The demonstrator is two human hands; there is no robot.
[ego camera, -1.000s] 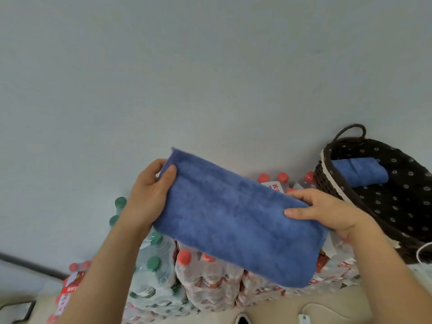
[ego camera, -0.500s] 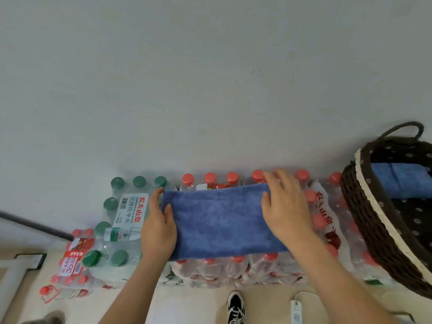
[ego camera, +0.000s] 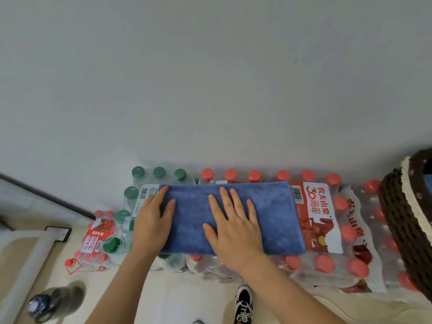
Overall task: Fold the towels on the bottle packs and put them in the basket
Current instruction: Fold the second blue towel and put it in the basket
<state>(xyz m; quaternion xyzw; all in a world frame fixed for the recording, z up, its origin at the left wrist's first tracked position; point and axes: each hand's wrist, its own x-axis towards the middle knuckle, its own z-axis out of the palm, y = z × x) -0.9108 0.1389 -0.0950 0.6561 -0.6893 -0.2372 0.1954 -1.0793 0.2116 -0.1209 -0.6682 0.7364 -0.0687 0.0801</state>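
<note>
Right hand (ego camera: 236, 232) slid to centre of the blue towel (ego camera: 271, 206), left hand (ego camera: 153, 220) on its end, both my palms spread flat pressing it onto the bottle packs (ego camera: 327, 265); next fold and basket (ego camera: 402, 218) drop remained.

A blue towel (ego camera: 273, 211), folded into a long flat band, lies level across the tops of the shrink-wrapped, red- and green-capped bottle packs (ego camera: 350, 253). The dark woven, cream-rimmed basket (ego camera: 397, 218) stands at the packs' right end.
</note>
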